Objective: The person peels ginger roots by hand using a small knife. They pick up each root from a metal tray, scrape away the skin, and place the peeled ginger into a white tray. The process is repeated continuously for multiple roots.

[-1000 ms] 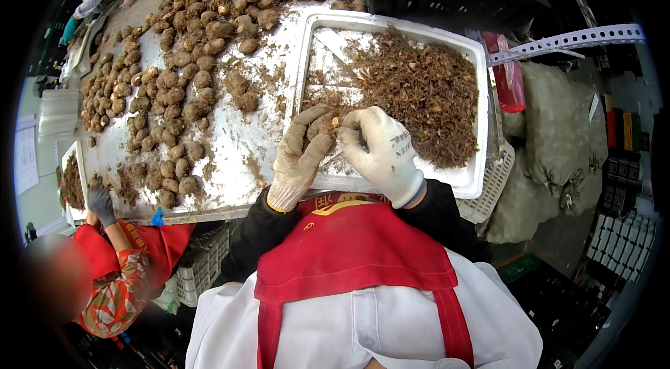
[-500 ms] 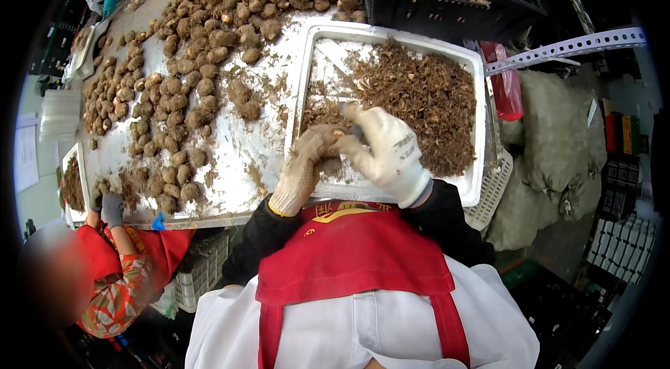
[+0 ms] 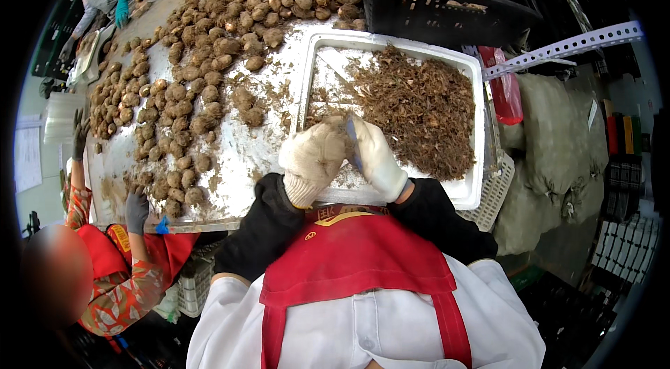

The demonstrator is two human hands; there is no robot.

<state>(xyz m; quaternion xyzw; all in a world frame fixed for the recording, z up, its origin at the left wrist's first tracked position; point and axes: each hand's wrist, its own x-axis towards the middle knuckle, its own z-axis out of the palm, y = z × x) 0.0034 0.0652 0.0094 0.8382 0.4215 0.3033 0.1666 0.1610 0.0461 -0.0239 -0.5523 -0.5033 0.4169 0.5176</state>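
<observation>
Over the near edge of a white foam tray [image 3: 480, 125], my two gloved hands meet. My left hand [image 3: 310, 160], in a soiled off-white glove, is curled round a brown taro, which its fingers now mostly hide. Against it my right hand [image 3: 380, 160], in a whiter glove, has its fingers closed. A narrow blue-grey edge shows along that hand's inner side; whether it is a tool or part of the glove I cannot tell. Brown fibrous peelings [image 3: 419, 111] heap up in the tray's right part, with scraps beneath my hands.
Hairy taros [image 3: 202, 69] lie spread over the metal table [image 3: 237, 153] to the left. A black crate [image 3: 447, 17] of taros stands behind the tray. A perforated metal bar [image 3: 565, 48] juts in at right, near pale sacks [image 3: 558, 139]. A co-worker's gloved hand [image 3: 137, 212] rests at the table's left.
My left hand has turned so its back covers the taro. My right hand has drawn in and turned more upright. The near co-worker's hands have moved apart, one reaching farther up the table's side.
</observation>
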